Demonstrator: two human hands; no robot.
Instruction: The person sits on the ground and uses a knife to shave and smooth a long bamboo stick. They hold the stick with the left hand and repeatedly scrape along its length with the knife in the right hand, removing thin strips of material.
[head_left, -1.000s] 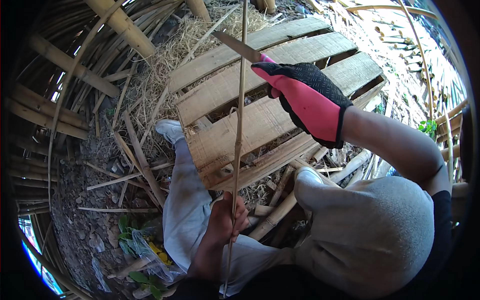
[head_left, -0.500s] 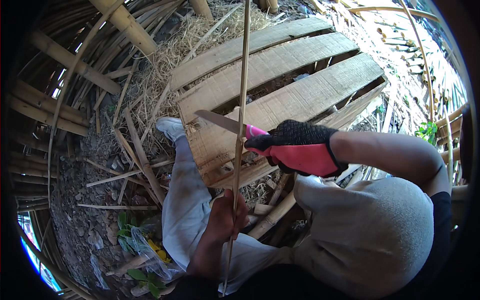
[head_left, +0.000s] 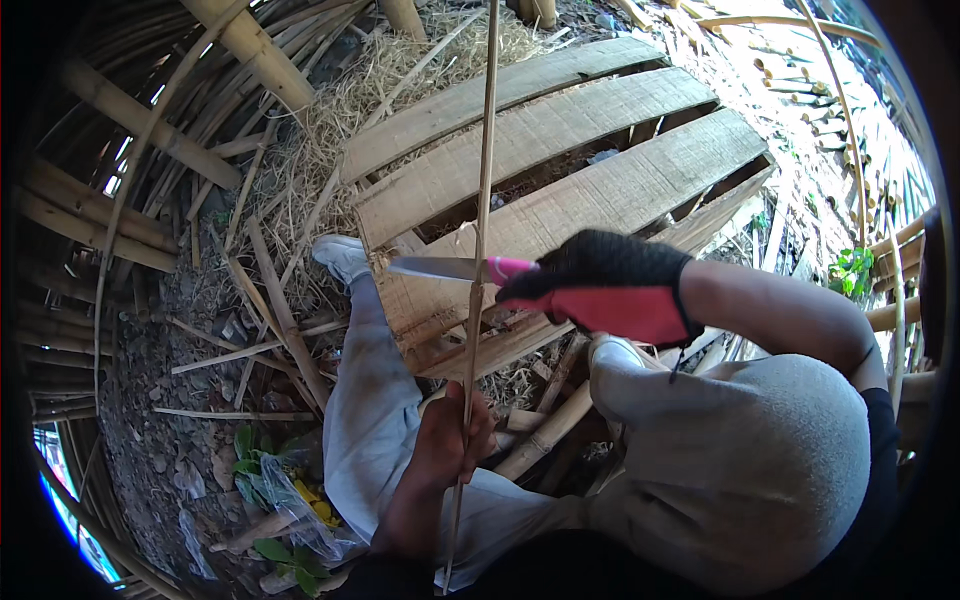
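Note:
A long thin bamboo strip (head_left: 488, 150) runs upright through the middle of the view. My bare left hand (head_left: 450, 440) is closed around its lower part, above my lap. My right hand (head_left: 605, 285), in a black and red glove, grips a knife by its pink handle (head_left: 512, 270). The steel knife blade (head_left: 432, 267) points left and crosses the strip just above a joint in it. Whether the edge bites into the bamboo cannot be made out. Beneath the knife lies a slatted wooden crate (head_left: 600, 190).
My legs (head_left: 370, 420) straddle the crate's near side. Bamboo pieces (head_left: 285, 310) litter the dirt at left, near a clear plastic bag (head_left: 300, 510) with something yellow. Straw-like shavings (head_left: 320, 150) are heaped behind the crate. Bamboo poles (head_left: 250, 55) stand at the upper left.
The knife has dropped a little along the strip, its tip swinging down so the blade lies nearly level. My right hand turned with it. My left hand and the strip stay almost unmoved.

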